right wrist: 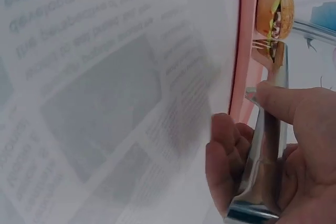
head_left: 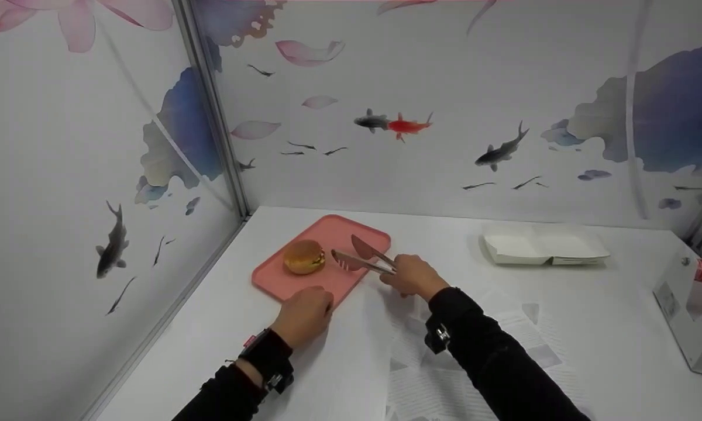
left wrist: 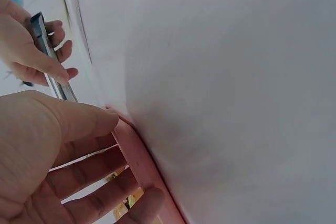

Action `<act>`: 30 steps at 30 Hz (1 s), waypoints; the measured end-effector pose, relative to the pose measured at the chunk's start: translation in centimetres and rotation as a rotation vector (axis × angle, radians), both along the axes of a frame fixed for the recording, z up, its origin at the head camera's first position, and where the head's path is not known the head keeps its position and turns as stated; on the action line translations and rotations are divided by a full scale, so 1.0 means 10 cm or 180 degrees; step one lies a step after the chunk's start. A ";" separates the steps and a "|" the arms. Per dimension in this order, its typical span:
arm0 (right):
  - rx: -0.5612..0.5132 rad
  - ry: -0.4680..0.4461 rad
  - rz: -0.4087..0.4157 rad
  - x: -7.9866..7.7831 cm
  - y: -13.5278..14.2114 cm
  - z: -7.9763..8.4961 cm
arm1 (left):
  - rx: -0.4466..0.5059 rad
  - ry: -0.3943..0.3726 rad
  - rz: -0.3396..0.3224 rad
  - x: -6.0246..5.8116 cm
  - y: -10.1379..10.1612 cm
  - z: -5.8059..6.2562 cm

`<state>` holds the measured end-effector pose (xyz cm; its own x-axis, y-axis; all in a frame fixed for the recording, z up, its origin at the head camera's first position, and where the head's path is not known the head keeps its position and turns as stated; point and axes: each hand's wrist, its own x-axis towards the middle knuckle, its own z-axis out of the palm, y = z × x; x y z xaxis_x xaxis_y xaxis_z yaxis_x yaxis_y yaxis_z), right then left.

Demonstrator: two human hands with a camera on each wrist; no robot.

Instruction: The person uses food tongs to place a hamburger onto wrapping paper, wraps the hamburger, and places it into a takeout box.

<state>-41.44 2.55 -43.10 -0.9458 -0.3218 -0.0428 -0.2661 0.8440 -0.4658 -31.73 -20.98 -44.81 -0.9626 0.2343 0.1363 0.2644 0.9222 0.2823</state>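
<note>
A pink tray (head_left: 336, 229) lies askew on the white table, with a hamburger (head_left: 303, 257) on its left half. My left hand (head_left: 305, 316) is at the tray's near edge; in the left wrist view its thumb presses the outside of the rim (left wrist: 137, 153) and the fingers reach over the inner side. Metal tongs (head_left: 377, 268) are gripped in my right hand (head_left: 414, 276), just right of the tray. Their spread ends, one fork-like with slots, point toward the hamburger over the tray. In the head view a gap shows between tongs and hamburger.
Printed paper sheets (head_left: 474, 374) lie under my right forearm. A pale open food box (head_left: 544, 244) stands at the back right. At the right edge is a white holder (head_left: 678, 304) with something red in it. Printed panels (head_left: 415, 175) wall the table at back and left.
</note>
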 end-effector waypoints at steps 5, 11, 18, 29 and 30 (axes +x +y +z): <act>-0.0132 0.0073 0.0141 0.00 0.01 0.02 | 0.0042 -0.0021 0.0030 0.00 0.00 0.00; -0.0490 0.0037 0.0042 0.03 -0.03 0.10 | 0.0123 -0.0142 0.0081 0.00 0.01 0.00; -0.0609 -0.0316 -0.0047 0.12 -0.23 0.19 | 0.0113 0.0144 -0.0079 0.01 0.00 -0.02; -0.0229 -0.0116 -0.0175 0.19 -0.55 0.21 | -0.0079 0.0606 -0.0236 0.06 -0.01 -0.05; -0.0217 -0.0121 -0.0167 0.19 -0.57 0.21 | -0.0077 0.0587 -0.0213 0.06 -0.01 -0.05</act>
